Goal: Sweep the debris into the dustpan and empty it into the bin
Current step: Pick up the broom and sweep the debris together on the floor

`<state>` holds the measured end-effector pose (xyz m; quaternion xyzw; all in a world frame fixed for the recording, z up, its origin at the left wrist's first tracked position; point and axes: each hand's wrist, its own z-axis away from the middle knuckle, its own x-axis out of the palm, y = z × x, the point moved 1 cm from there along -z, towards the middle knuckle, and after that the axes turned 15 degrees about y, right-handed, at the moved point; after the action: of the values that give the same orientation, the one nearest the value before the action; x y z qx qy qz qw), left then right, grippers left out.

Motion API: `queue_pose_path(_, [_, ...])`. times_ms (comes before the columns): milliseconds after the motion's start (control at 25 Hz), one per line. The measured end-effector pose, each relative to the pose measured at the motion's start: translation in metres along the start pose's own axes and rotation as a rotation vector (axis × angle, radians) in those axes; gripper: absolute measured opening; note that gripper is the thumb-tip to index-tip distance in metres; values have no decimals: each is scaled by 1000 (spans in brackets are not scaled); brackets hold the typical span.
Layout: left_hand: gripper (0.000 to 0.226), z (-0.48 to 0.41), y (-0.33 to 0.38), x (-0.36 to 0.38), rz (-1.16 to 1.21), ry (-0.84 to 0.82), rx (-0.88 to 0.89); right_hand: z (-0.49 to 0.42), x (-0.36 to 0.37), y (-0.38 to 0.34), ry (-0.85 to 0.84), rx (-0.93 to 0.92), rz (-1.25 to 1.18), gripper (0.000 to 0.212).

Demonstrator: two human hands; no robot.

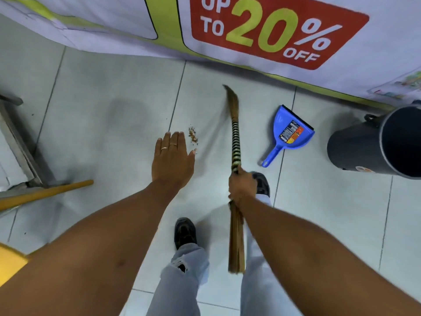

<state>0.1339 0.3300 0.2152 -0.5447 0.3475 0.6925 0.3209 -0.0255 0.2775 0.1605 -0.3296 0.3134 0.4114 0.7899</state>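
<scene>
A small heap of brown debris (193,136) lies on the pale tiled floor, just right of my left hand (172,159), which hovers flat with fingers spread and holds nothing. My right hand (242,187) is closed around a straw broom (234,133) bound with black-and-yellow wrap. The broom's brush end points away from me, to the right of the debris. A blue dustpan (289,133) lies on the floor further right, its handle toward me. A dark grey bin (376,144) stands open at the far right.
A large sale banner (262,30) covers the wall or counter ahead. A metal frame (16,142) and a wooden stick (45,193) lie on the floor at the left. My two feet in dark shoes (185,232) stand below the hands.
</scene>
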Motion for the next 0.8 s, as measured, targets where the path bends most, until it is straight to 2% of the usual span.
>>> queue_pose_path(120, [58, -30, 47, 14, 38, 19, -68, -73, -30, -30, -49, -173, 271, 39])
queue_pose_path(280, [56, -63, 104, 29, 57, 5, -164, -136, -52, -57, -140, -337, 422, 36])
queue_pose_path(440, [57, -64, 145, 39, 72, -52, -247, -176, -75, -56, -197, -606, 649, 36])
queue_pose_path(600, [58, -54, 166, 45, 71, -119, -290, -197, -97, -53, -185, -839, 839, 39])
queue_pose_path(800, [58, -59, 169, 42, 71, -102, -326, -212, -115, -57, -206, -1125, 1045, 41])
